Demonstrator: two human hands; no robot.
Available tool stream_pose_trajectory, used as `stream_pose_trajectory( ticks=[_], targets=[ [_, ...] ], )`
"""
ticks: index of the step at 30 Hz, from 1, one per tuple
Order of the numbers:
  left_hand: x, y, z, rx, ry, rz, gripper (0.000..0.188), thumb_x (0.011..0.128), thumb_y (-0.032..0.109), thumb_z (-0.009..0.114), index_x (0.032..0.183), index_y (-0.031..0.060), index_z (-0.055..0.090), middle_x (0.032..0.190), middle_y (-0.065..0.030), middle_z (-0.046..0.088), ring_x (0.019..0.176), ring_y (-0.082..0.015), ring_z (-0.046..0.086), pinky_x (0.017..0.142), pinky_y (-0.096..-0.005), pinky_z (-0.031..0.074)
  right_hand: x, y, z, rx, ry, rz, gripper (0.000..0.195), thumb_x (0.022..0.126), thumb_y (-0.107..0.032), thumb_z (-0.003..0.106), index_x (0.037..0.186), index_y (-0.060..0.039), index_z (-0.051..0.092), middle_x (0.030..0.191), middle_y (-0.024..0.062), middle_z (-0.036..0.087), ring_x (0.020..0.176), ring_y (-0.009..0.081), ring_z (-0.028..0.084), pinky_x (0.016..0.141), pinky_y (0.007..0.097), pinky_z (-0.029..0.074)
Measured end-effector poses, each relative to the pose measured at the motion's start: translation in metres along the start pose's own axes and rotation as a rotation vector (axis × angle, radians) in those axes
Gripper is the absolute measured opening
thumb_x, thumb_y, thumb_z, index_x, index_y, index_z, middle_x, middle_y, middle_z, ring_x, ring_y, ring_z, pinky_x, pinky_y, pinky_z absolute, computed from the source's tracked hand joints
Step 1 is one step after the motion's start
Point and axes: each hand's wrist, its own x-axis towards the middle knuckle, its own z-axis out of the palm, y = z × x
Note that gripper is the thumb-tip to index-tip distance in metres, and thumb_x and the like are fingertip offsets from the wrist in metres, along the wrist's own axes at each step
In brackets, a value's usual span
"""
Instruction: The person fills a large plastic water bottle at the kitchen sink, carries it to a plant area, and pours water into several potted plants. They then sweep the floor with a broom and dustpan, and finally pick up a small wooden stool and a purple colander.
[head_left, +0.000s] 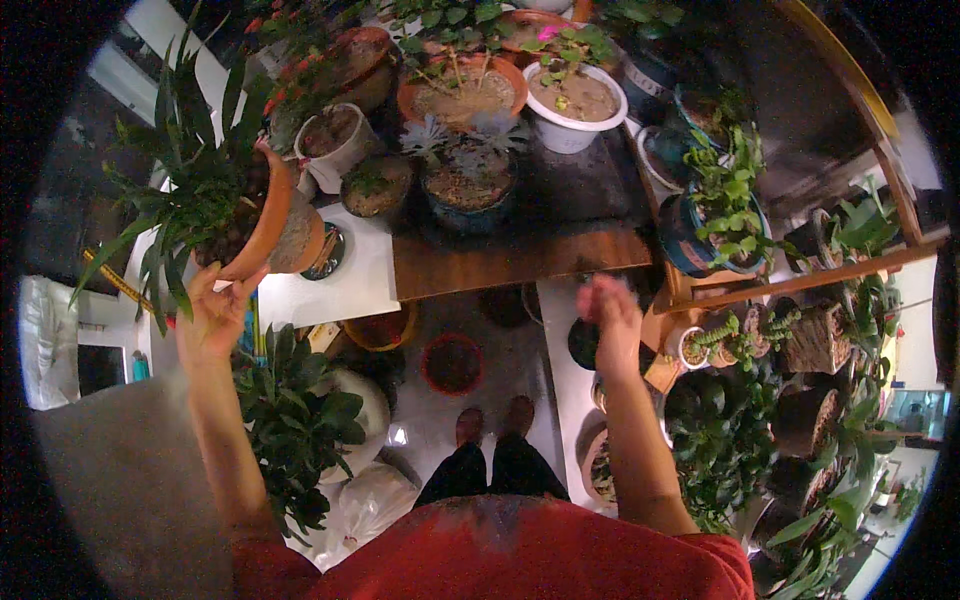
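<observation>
My left hand (214, 311) grips the rim of a tilted terracotta pot (279, 217) holding a long-leaved plant (184, 180), at the left above a white surface (345, 274). A round dark dish (325, 251) with thin items in it lies right of that pot. My right hand (611, 311) is blurred, its fingers curled, in front of a wooden tabletop's edge (517, 262); whether it holds anything cannot be told. Beyond the edge stand a dark pot of pale succulents (469, 184), a white pot (574, 120) and a terracotta pot with a leafy plant (461, 90).
A blue pot with a green plant (724, 232) stands at the right by a wooden frame (810, 277). Small potted succulents (691, 346) line a shelf below. A large leafy plant (300, 405) and a plastic bag (375, 502) are near my left arm. A red-rimmed round container (452, 364) rests on the floor.
</observation>
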Motion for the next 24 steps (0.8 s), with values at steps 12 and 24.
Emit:
stream_pose_trajectory(
  ticks=[12,24],
  targets=[
    [-0.033,-0.012,0.080,0.020,-0.216,-0.115,0.020,0.075,0.005,0.056,0.095,0.0008,0.054,0.099,-0.0125,0.058,0.083,-0.0317,0.058,0.062,-0.0273,0.054,-0.115,0.034,-0.064,-0.142,0.067,0.303,0.019,0.087,-0.012,0.046,0.100,-0.0006,0.053,0.085,0.0095,0.060,0.073,0.0167,0.059,0.065,0.0257,0.046],
    [-0.049,-0.082,0.215,-0.150,-0.476,-0.397,0.031,0.074,0.004,0.059,0.101,-0.0053,0.049,0.111,-0.0256,0.048,0.103,-0.0541,0.042,0.061,-0.0295,0.058,-0.143,0.036,-0.093,-0.027,0.119,0.239,0.017,0.088,-0.009,0.045,0.100,-0.0004,0.053,0.087,0.0104,0.061,0.073,0.0170,0.059,0.064,0.0258,0.046]
  ],
)
